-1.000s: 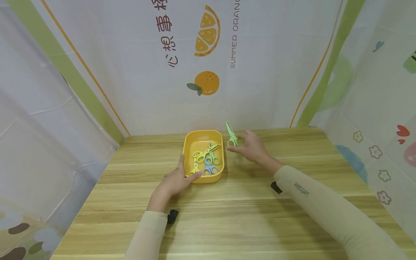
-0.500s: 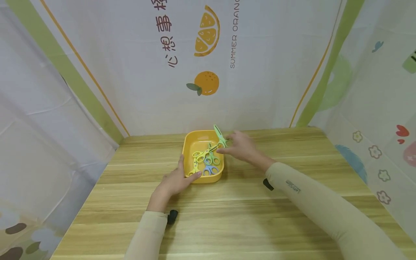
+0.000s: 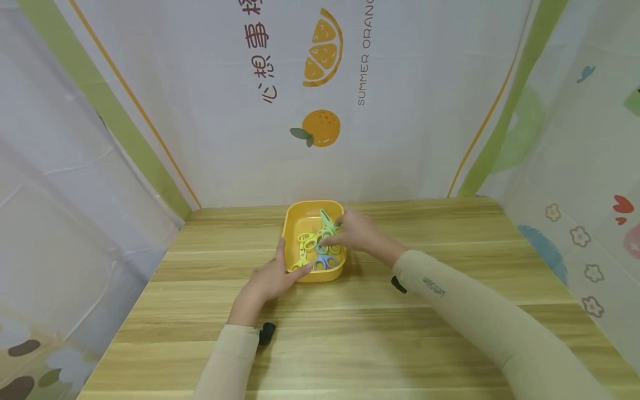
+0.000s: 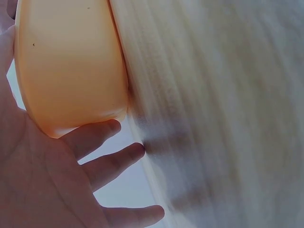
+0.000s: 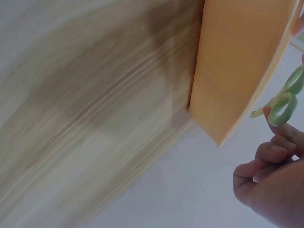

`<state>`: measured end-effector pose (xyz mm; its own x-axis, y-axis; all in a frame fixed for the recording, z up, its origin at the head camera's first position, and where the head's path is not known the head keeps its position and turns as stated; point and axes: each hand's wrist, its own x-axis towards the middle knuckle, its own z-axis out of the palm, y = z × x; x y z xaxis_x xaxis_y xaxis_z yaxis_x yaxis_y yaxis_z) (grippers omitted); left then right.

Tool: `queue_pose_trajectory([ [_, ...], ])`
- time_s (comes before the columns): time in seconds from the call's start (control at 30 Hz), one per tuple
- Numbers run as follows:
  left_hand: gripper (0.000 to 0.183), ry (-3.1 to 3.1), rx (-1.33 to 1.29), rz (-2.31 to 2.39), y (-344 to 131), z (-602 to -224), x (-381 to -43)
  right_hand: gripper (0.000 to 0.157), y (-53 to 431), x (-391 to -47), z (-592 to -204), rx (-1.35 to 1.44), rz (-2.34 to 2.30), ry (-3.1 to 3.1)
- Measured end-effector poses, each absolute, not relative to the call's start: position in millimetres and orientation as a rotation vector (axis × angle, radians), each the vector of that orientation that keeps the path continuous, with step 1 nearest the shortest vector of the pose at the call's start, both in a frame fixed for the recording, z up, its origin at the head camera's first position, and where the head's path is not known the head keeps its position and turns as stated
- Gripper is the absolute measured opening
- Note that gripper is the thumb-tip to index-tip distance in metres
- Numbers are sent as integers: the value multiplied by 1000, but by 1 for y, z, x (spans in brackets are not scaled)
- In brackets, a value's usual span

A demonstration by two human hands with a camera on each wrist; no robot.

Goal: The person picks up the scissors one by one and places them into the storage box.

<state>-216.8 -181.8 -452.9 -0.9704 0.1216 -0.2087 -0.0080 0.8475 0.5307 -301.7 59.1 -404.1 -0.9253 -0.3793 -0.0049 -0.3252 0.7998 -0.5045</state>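
Note:
In the head view, a yellow tray (image 3: 298, 221) holds several scissors. My left hand (image 3: 270, 278) rests at its near left corner, thumb over the front rim and fingers along the left side. The left wrist view shows those fingers straight and spread, some against the tray wall (image 4: 71, 66). Over the tray's right side, my right hand (image 3: 357, 230) pinches light green scissors (image 3: 326, 219) near the handles, blades pointing away. A handle loop of the green scissors (image 5: 283, 109) shows in the right wrist view. Yellow scissors (image 3: 302, 254) and blue scissors (image 3: 325, 262) lie below.
The wooden table (image 3: 380, 333) runs back to a white printed curtain (image 3: 400, 139), close behind the tray. More printed curtain hangs at both sides. A small black wrist camera (image 3: 267, 333) sits under the left sleeve.
My right hand has carried the green scissors leftward and down, from beside the tray to over its right rim and into it. My left hand has stayed at the corner.

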Motion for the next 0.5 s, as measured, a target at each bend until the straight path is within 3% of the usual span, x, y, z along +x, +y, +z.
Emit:
queue_pose_trajectory([
  [0.13, 117, 2797, 87, 798, -181, -452, -216, 51, 51, -300, -408, -552, -695, 2874],
  [0.37, 117, 2802, 82, 803, -179, -451, -215, 44, 38, -299, -412, -629, -459, 2888],
  [0.5, 118, 2805, 87, 802, -178, -452, -216, 58, 34, -303, -414, -684, -352, 2904],
])
